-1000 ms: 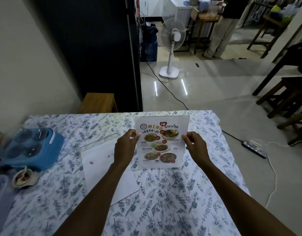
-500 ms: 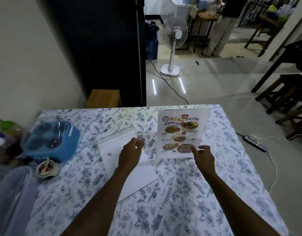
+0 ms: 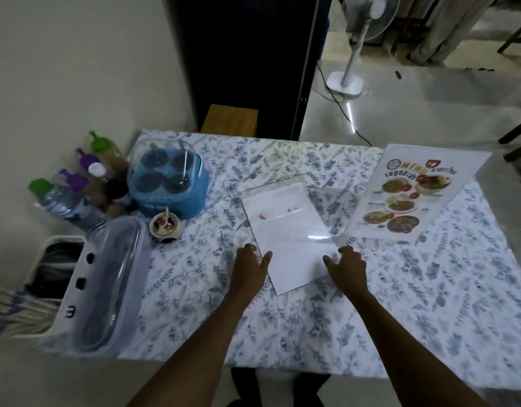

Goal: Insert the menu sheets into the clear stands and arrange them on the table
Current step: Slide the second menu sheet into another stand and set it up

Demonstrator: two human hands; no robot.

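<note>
On the floral tablecloth (image 3: pixel 282 318), a filled menu stand (image 3: pixel 406 198) stands far right. Both the left hand (image 3: pixel 250 264) and right hand (image 3: pixel 348 267) hover open beside the blank-side-up sheet (image 3: pixel 294 259) under a clear stand (image 3: pixel 285 212); thin, floppy paper is best pinched at its edges.

Both forearms are bare, with no sleeves showing.

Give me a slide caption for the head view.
Both hands, left and right, reach for white sheet; filled menu stand stands right.

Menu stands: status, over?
Left hand and right hand open, fingers at white sheet under flat clear stand. Filled menu stand upright at table's right edge. Nothing blocking.
</note>
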